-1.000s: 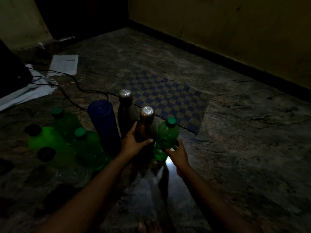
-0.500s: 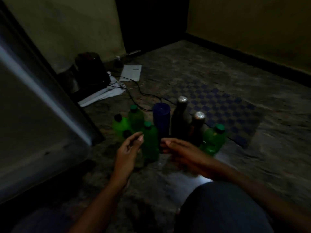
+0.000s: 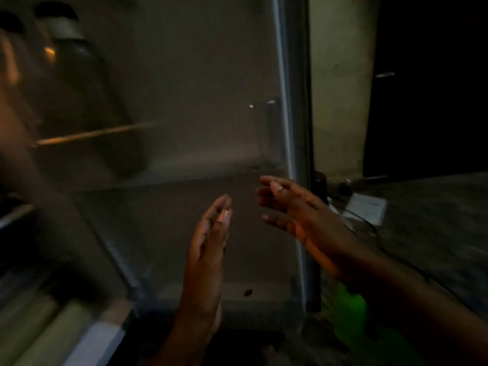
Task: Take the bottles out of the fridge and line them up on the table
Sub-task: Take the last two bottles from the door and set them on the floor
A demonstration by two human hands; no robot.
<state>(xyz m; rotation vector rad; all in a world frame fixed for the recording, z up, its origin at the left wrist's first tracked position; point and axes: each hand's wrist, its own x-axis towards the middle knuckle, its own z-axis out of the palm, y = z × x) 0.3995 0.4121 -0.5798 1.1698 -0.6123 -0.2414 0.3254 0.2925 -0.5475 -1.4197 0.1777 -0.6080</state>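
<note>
Wall (image 3: 340,88): pale, scuffed.
Doorway (image 3: 427,83): dark, just right of the wall.
Floor (image 3: 435,220): mottled stone.
Paper (image 3: 367,208): white, on the floor near the wall's foot.
Cable (image 3: 356,217): thin, beside the paper.

Fridge door (image 3: 198,88) fills left and centre of frame. Bottle (image 3: 79,75) stands in door shelf (image 3: 92,133), upper left. Left hand (image 3: 208,247) and right hand (image 3: 293,207) side by side before door, centre. Floor bottle (image 3: 348,310) lower right; paper (image 3: 367,210) on floor, right.

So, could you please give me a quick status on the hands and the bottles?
Left hand open, empty. Right hand open, empty. Bottle in door shelf, untouched. Nothing seen blocking it.
</note>
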